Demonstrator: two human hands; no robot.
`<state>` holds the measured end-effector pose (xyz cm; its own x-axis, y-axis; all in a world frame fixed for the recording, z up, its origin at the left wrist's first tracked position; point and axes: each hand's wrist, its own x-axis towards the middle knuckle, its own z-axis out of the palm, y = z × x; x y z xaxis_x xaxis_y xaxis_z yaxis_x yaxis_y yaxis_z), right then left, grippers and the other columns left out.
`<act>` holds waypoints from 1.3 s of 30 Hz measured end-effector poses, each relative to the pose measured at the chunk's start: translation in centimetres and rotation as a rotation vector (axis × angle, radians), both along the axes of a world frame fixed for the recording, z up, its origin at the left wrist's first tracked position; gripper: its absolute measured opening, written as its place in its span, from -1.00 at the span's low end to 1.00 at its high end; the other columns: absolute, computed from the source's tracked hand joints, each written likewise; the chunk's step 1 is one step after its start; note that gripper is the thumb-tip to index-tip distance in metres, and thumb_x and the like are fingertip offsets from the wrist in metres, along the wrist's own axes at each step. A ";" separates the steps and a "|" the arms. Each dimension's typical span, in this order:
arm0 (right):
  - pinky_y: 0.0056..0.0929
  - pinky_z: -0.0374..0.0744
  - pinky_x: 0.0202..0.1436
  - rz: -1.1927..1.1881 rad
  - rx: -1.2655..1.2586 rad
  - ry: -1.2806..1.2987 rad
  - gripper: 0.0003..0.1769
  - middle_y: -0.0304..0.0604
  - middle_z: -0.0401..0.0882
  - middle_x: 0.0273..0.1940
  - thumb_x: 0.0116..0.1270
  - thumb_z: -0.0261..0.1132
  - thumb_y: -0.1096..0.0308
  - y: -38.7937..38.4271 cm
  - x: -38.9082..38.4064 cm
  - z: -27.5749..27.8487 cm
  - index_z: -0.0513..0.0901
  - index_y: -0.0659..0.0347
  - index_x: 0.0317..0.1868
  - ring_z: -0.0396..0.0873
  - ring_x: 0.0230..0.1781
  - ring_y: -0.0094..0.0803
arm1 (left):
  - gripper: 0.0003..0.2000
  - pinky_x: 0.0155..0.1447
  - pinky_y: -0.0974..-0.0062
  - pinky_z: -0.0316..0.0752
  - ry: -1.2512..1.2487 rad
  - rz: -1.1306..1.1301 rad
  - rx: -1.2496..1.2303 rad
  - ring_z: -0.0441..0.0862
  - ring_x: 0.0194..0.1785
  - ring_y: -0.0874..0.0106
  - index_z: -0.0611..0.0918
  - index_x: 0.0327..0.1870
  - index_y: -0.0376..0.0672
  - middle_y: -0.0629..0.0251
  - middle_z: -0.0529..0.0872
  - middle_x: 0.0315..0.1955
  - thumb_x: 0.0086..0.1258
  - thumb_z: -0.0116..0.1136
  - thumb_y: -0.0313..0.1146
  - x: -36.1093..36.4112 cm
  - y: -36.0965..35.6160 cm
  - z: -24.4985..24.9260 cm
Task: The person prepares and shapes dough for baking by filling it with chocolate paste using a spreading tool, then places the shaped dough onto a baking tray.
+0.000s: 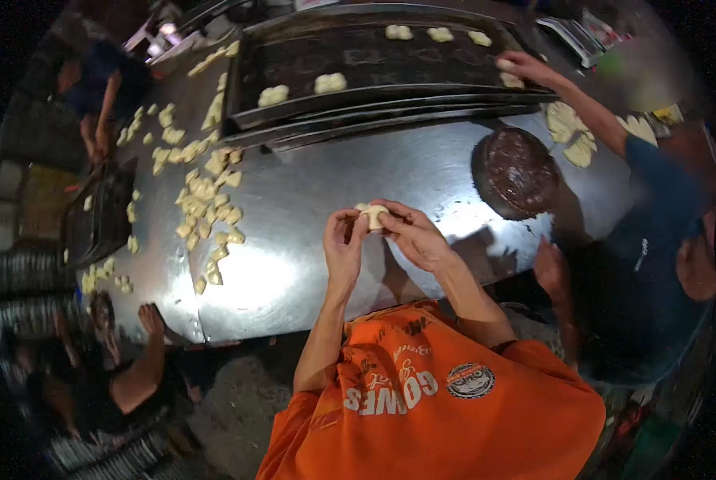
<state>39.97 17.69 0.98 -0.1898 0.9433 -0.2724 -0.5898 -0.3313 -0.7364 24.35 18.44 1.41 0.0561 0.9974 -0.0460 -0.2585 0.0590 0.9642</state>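
A small piece of pale dough [376, 216] is held between my two hands above the metal table [294, 192]. My left hand [345, 238] pinches its left side, with the fingers curled. From the right, my right hand [415, 234] grips the same piece with thumb and fingers. Many cut dough pieces [202, 204] lie on the table to the left of my hands. Beyond my hands is a stack of dark baking trays [294, 60]; shaped dough pieces [331, 83] sit apart from each other on the top one.
A round container of dark filling [518, 172] stands right of my hands. At the right, a co-worker [646, 264] reaches to the tray's right end, near dough sheets [579, 148]. Other people are at the left, beside another dark tray [94, 216].
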 end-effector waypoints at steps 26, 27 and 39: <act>-0.18 0.60 0.05 -0.015 0.198 -1.598 -0.70 0.14 0.64 -0.02 0.38 0.26 0.49 0.4 26.9 -6.2 0.60 0.31 0.11 0.63 -0.03 -0.01 | -0.77 0.28 0.33 0.44 0.503 -0.207 0.268 0.59 0.16 0.27 0.70 0.04 -0.25 0.17 0.65 0.05 0.58 0.08 -0.33 1.8 -0.6 0.7; -0.34 0.62 0.04 -0.036 0.105 -1.387 -0.71 -0.01 0.69 -0.01 0.40 0.29 0.48 0.3 27.2 -5.7 0.59 0.41 0.08 0.67 -0.06 -0.18 | -0.77 0.28 0.33 0.44 0.503 -0.205 0.271 0.59 0.16 0.27 0.70 0.04 -0.25 0.17 0.65 0.05 0.58 0.08 -0.33 1.8 -0.6 0.7; -0.29 0.53 0.12 -0.085 -0.086 0.459 -0.71 -0.13 0.61 0.04 0.49 0.20 0.37 -2.6 10.7 -0.7 0.55 0.13 0.19 0.57 0.07 -0.23 | -0.58 0.30 0.42 0.45 0.192 -0.449 0.235 0.56 0.21 0.44 0.43 0.37 -0.23 0.25 0.66 0.10 0.56 0.13 -0.31 6.9 0.5 0.5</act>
<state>50.64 15.13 0.32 -0.2323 0.9383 -0.2564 -0.8754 -0.3165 -0.3653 31.22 18.95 1.89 0.4914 0.8621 0.1240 -0.0750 -0.1000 0.9922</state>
